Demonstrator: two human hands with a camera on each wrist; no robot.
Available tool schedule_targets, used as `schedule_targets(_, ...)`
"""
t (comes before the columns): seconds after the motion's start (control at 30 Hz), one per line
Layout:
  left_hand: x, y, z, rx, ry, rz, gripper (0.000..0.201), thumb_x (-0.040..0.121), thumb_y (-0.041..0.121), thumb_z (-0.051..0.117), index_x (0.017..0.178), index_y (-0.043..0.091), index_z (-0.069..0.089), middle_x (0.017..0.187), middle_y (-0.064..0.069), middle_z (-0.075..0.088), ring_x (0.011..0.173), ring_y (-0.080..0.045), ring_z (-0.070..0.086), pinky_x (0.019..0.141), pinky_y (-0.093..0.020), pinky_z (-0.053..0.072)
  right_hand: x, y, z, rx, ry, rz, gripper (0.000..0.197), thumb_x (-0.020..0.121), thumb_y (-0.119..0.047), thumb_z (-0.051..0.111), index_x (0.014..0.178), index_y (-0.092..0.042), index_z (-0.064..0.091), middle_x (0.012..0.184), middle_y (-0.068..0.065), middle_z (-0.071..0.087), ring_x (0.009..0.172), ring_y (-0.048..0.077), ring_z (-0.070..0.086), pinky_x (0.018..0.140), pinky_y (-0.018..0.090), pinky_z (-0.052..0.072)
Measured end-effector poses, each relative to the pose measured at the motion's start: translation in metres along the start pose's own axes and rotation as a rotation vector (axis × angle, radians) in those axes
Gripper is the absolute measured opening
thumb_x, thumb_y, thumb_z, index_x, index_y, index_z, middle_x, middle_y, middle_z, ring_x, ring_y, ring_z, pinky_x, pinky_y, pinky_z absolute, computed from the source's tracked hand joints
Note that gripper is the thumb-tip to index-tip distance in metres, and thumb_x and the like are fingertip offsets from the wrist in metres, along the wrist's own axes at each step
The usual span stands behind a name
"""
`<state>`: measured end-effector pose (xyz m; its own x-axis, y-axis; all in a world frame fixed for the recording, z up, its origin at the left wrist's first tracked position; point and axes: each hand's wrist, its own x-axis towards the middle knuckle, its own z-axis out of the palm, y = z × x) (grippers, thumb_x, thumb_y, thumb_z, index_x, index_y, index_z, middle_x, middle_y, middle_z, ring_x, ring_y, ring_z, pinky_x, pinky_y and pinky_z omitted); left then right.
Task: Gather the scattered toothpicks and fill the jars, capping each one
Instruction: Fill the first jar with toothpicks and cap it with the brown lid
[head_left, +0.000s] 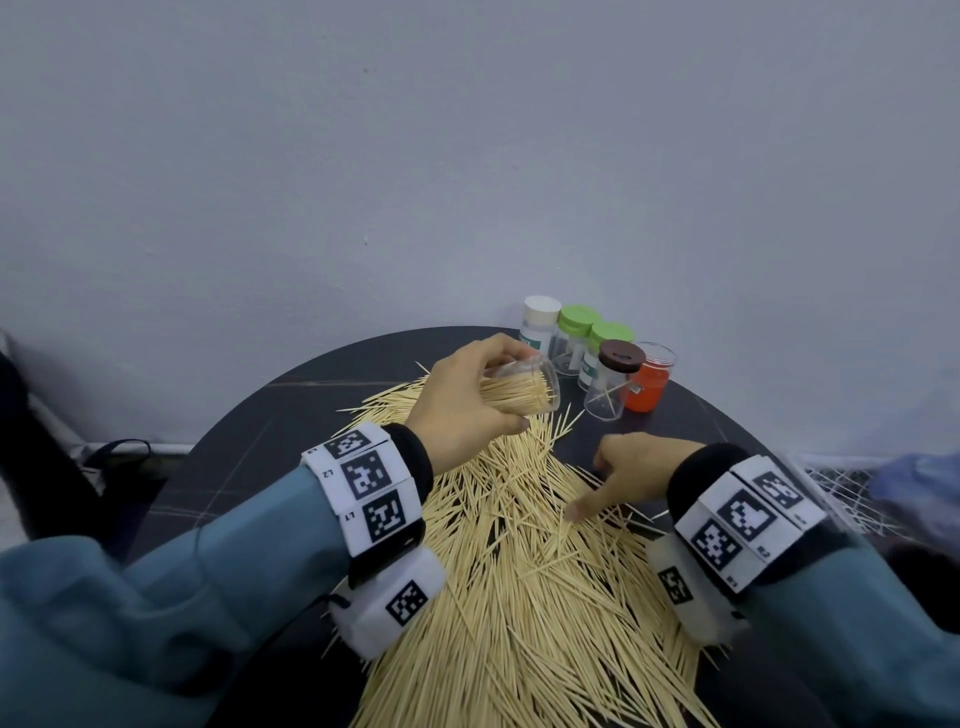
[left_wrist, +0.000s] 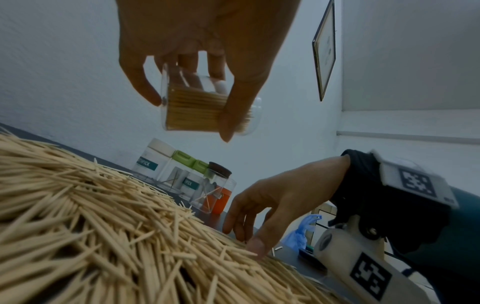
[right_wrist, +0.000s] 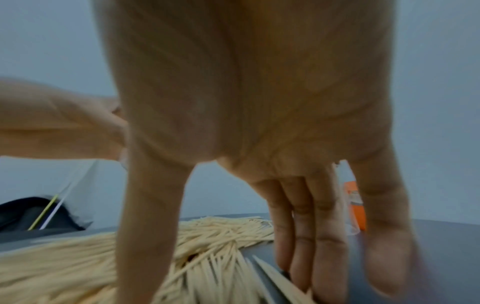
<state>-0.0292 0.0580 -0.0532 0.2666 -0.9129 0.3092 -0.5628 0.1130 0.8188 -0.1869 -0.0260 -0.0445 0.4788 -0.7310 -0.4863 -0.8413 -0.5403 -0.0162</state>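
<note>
1. Toothpicks (head_left: 524, 597) are sprawling over the round tabletop (head_left: 249, 436) from centre toward 6 o'clock
2. Left hand (head_left: 467, 400) is gripping a nearly full clear jar (head_left: 524, 392), tilted on its side, mouth toward 3 o'clock
3. Right hand (head_left: 631, 475), nearer the pile, is lying loosely spread with fingertips (right_wrist: 324, 267) touching sticks, holding nothing
</note>
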Motion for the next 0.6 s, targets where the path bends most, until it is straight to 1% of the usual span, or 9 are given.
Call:
schedule_targets(0.13,0.0,0.0,0.0,0.002,-0.002,0.0,0.055,0.066,0.004,0.08,0.11,0.028,0.059,0.112,0.006,0.06,0.102,-0.005,0.054,0.061,-0.003,0.043,-0.004,-0.015,0.004,-0.023,0.011,-0.043,0.061,0.082,-0.047,0.063,0.126,-0.008,0.045,0.124,0.006,0.052,0.106,0.019,0.05,0.083,0.027,0.041)
schedule_targets(0.2,0.0,-0.001,0.0,0.009,-0.001,0.001,0.055,0.066,0.005,0.08,0.111,0.028,0.059,0.113,0.006,0.061,0.104,-0.006,0.054,0.064,-0.003,0.041,-0.005,-0.021,0.007,-0.025,0.014,-0.059,0.054,0.085,-0.041,0.061,0.125,-0.008,0.046,0.124,0.006,0.052,0.107,0.02,0.051,0.081,0.027,0.041)
schedule_targets(0.3,0.0,-0.001,0.001,0.008,-0.003,-0.005,0.055,0.066,0.004,0.08,0.111,0.027,0.059,0.113,0.005,0.06,0.105,-0.007,0.054,0.067,-0.006,0.04,-0.006,-0.028,0.01,-0.039,0.03,-0.083,0.046,0.089,-0.036,0.059,0.121,-0.006,0.047,0.122,0.008,0.053,0.092,0.017,0.048,0.075,0.027,0.039)
schedule_targets(0.37,0.0,-0.001,0.001,0.009,-0.004,-0.006,0.055,0.066,0.003,0.08,0.111,0.027,0.059,0.113,0.005,0.061,0.105,-0.007,0.054,0.065,-0.005,0.04,-0.006,-0.031,0.01,-0.038,0.032,-0.087,0.042,0.09,-0.033,0.057,0.12,-0.005,0.048,0.121,0.009,0.053,0.094,0.019,0.051,0.074,0.027,0.041)
schedule_targets(0.4,0.0,-0.001,0.002,0.008,-0.003,-0.007,0.055,0.066,0.003,0.08,0.111,0.026,0.059,0.113,0.004,0.061,0.104,-0.007,0.054,0.066,-0.005,0.039,-0.007,-0.032,0.011,-0.038,0.03,-0.089,0.039,0.091,-0.032,0.057,0.118,-0.006,0.048,0.119,0.01,0.053,0.096,0.021,0.053,0.072,0.026,0.042)
schedule_targets(0.47,0.0,-0.001,0.002,0.007,-0.003,-0.01,0.056,0.066,0.003,0.08,0.113,0.025,0.06,0.113,0.004,0.061,0.104,-0.008,0.054,0.068,-0.008,0.04,-0.007,-0.036,0.011,-0.045,0.033,-0.096,0.032,0.092,-0.029,0.055,0.114,-0.006,0.049,0.109,0.01,0.051,0.092,0.021,0.052,0.064,0.023,0.041)
schedule_targets(0.5,0.0,-0.001,0.003,0.009,-0.003,-0.012,0.056,0.066,0.003,0.08,0.113,0.025,0.06,0.113,0.004,0.061,0.104,-0.008,0.054,0.069,-0.009,0.04,-0.007,-0.037,0.012,-0.054,0.04,-0.096,0.032,0.093,-0.027,0.054,0.115,-0.005,0.049,0.11,0.01,0.051,0.091,0.02,0.051,0.063,0.023,0.04)
schedule_targets(0.53,0.0,-0.001,0.003,0.015,-0.004,-0.012,0.056,0.066,0.004,0.08,0.113,0.025,0.06,0.113,0.004,0.06,0.104,-0.008,0.054,0.069,-0.01,0.04,-0.007,-0.038,0.012,-0.066,0.049,-0.096,0.033,0.093,-0.026,0.052,0.118,-0.004,0.048,0.115,0.011,0.052,0.095,0.021,0.052,0.067,0.024,0.04)
schedule_targets(0.6,0.0,-0.001,0.003,0.024,-0.004,-0.012,0.056,0.066,0.004,0.081,0.113,0.026,0.06,0.113,0.005,0.06,0.104,-0.009,0.054,0.071,-0.011,0.041,-0.006,-0.039,0.015,-0.089,0.062,-0.094,0.035,0.095,-0.023,0.048,0.123,-0.003,0.047,0.125,0.012,0.051,0.109,0.025,0.054,0.076,0.026,0.04)
